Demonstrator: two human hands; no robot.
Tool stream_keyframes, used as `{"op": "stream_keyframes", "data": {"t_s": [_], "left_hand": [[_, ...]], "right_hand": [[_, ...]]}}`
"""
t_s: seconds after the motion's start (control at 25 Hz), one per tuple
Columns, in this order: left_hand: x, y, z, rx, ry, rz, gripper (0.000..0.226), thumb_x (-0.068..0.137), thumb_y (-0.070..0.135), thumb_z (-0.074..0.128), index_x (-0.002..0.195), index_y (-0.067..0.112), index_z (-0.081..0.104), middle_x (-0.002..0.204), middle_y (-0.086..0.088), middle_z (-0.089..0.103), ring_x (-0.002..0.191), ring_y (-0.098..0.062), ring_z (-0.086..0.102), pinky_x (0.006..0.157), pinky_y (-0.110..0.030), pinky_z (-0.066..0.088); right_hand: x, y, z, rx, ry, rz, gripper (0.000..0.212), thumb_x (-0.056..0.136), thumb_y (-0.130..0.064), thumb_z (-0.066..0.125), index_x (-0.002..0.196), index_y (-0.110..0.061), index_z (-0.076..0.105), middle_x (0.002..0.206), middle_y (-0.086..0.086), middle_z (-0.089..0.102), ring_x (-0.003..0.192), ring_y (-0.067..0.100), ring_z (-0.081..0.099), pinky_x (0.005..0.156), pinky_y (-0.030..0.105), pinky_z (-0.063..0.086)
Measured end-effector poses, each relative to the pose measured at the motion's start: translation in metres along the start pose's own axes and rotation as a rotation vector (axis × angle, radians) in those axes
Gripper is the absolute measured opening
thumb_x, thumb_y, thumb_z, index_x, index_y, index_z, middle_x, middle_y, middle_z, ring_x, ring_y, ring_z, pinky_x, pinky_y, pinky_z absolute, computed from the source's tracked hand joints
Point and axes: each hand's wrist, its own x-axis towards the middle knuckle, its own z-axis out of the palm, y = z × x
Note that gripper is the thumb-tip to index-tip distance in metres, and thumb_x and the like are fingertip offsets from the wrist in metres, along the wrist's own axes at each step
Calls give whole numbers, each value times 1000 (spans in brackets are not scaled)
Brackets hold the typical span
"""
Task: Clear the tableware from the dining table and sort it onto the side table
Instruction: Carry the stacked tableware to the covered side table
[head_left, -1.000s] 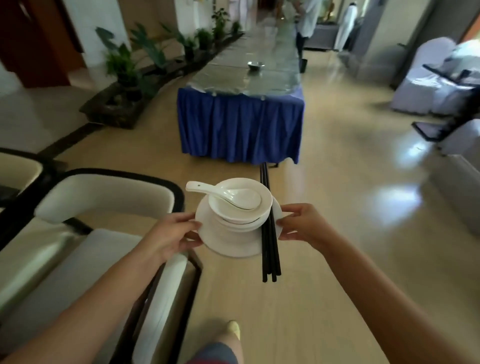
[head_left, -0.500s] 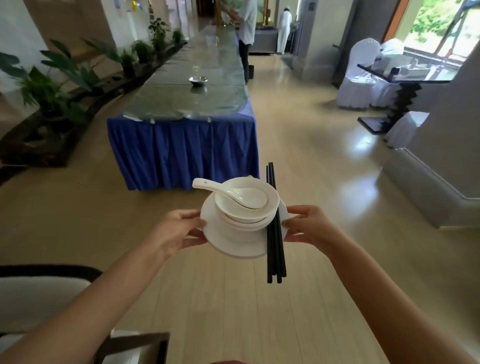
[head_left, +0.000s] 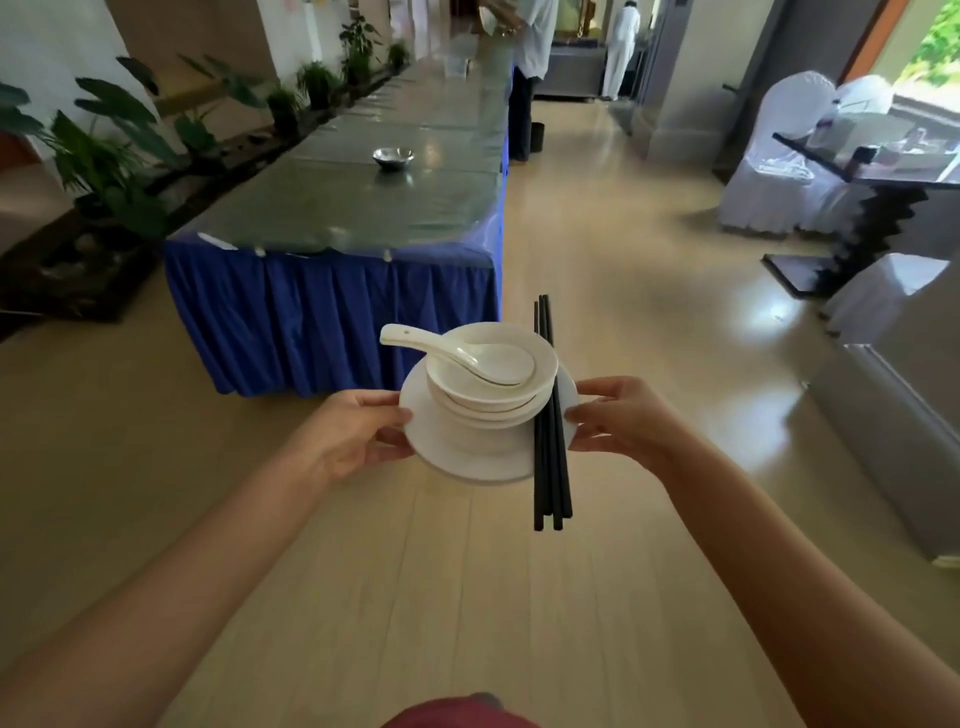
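A white plate (head_left: 447, 457) is held between the left hand (head_left: 349, 437) at its 9 o'clock rim and the right hand (head_left: 618, 421) at 3 o'clock, fingers pinching the edge. Stacked bowls (head_left: 493, 384), a spoon (head_left: 457, 356) and black chopsticks (head_left: 549, 415) are carried on it. The chopsticks run 12 to 6, overhanging both rims. The blue-skirted table (head_left: 332, 306) lies at 11 o'clock, nearer the left hand.
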Motion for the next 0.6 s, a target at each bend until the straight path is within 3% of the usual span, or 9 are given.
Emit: {"op": "stream_keyframes", "data": {"t_s": [0.32, 0.44, 0.6], "left_hand": [[155, 62, 91, -49, 26, 4, 22, 87, -4, 52, 106, 0, 62, 99, -21, 64, 82, -29, 63, 61, -31, 60], [222, 87, 106, -11, 18, 21, 18, 86, -4, 54, 89, 9, 67, 84, -14, 68, 73, -24, 65, 56, -29, 60], [315, 133, 120, 12, -9, 42, 18, 85, -2, 57, 89, 11, 69, 68, -4, 74, 60, -14, 69, 54, -25, 56]], "right_hand": [[162, -35, -113, -27, -43, 15, 35, 81, 8, 56, 116, 2, 59, 84, 15, 67, 64, 22, 67, 62, 30, 61], [223, -49, -139, -27, -19, 15, 35, 81, 7, 57, 116, 0, 59, 86, 15, 67, 64, 21, 67, 64, 30, 61], [308, -82, -172, -1, -10, 30, 40, 81, 5, 59, 120, -1, 57, 94, 20, 68, 68, 23, 68, 68, 32, 61]]}}
